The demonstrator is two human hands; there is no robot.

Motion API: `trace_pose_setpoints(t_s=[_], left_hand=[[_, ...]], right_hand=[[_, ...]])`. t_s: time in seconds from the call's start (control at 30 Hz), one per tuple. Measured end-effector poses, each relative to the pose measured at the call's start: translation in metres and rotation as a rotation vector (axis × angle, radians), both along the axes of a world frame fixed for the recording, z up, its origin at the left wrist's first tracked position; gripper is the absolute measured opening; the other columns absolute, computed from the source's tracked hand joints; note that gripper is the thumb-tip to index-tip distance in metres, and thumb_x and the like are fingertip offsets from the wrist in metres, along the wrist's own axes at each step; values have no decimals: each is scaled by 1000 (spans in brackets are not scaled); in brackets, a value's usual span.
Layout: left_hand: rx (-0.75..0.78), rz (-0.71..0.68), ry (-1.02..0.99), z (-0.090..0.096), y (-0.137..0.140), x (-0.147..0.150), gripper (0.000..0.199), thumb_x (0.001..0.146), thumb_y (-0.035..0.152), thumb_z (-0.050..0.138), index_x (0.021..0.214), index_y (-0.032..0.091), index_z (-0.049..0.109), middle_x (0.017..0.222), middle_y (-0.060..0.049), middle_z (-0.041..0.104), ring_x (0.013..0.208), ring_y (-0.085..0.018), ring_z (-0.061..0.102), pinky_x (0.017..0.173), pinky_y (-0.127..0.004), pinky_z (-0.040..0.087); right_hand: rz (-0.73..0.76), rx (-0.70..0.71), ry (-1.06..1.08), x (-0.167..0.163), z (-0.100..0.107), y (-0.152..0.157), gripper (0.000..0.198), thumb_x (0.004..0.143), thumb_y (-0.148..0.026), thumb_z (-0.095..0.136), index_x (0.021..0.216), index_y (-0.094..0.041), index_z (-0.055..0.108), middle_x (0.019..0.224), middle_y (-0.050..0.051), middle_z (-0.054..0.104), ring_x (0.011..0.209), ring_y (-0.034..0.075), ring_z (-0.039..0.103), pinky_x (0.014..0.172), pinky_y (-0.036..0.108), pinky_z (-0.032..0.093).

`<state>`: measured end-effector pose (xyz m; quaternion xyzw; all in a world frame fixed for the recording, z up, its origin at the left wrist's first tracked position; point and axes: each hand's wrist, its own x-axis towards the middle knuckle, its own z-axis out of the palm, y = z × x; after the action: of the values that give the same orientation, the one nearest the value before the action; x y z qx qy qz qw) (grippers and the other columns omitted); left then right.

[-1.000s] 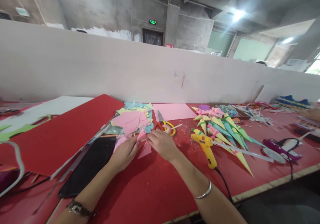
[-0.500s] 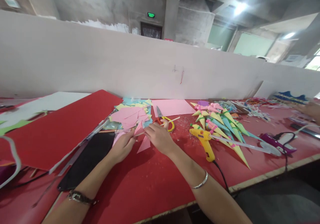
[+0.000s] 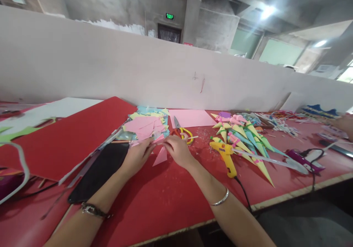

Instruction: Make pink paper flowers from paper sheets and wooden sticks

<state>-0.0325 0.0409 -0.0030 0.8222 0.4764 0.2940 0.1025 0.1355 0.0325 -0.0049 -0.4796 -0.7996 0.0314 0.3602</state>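
My left hand (image 3: 138, 155) is closed, its fingertips pinching a small piece of pink paper (image 3: 159, 140). From the other side my right hand (image 3: 178, 150) has its fingers on the same piece, which looks partly rolled. A thin pale stick (image 3: 194, 137) pokes out to the right from behind my right hand's fingers. Just below the hands a pink paper triangle (image 3: 161, 156) lies on the red table (image 3: 162, 203). Beyond them is a heap of pink paper pieces (image 3: 145, 124), with yellow and blue ones beneath. Scissors with orange-yellow handles (image 3: 188, 136) lie behind my right hand.
A yellow glue gun (image 3: 226, 155) with a long glue stick lies right of my hands, before a pile of paper cones (image 3: 249, 138). At left are a black phone-like slab (image 3: 100, 169) and a red board (image 3: 71, 144). Another person's hand (image 3: 343, 125) shows far right.
My hands have turned slightly around the pink paper, and more of it is now hidden by the fingers. The stick points a little lower. The whole view has shifted slightly.
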Motion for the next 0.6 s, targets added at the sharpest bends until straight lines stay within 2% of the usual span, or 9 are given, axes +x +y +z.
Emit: trace_pose_setpoints(t_s=[0.2,0.37,0.47,0.6], left_hand=[[-21,-36,-99,-1,2,5,22,80,35,34,71,19,46,56,3,47,54,-15,46,51,-23,33],[-205,-66,-307,-1,2,8,25,76,41,38,62,20,43,54,5,38,54,-13,39,50,-23,32],[-256,-69,-342,0,2,9,29,74,44,38,58,20,41,52,6,34,49,-11,35,46,-22,29],[-314,-63,-388,-1,2,10,30,72,46,40,57,20,41,50,7,35,47,-10,34,45,-22,29]], right_hand=[[56,-15,22,1,-4,2,13,86,-21,45,80,-18,56,82,1,65,78,13,55,85,32,21],[67,-23,15,2,-4,1,13,84,-25,48,75,-18,55,76,-1,63,74,13,55,85,32,21],[73,-26,-18,3,-4,1,8,82,-24,52,78,-18,55,78,0,63,78,14,56,85,33,20],[61,-16,-63,2,-4,1,7,80,-24,54,81,-18,56,79,1,64,80,15,56,86,33,18]])
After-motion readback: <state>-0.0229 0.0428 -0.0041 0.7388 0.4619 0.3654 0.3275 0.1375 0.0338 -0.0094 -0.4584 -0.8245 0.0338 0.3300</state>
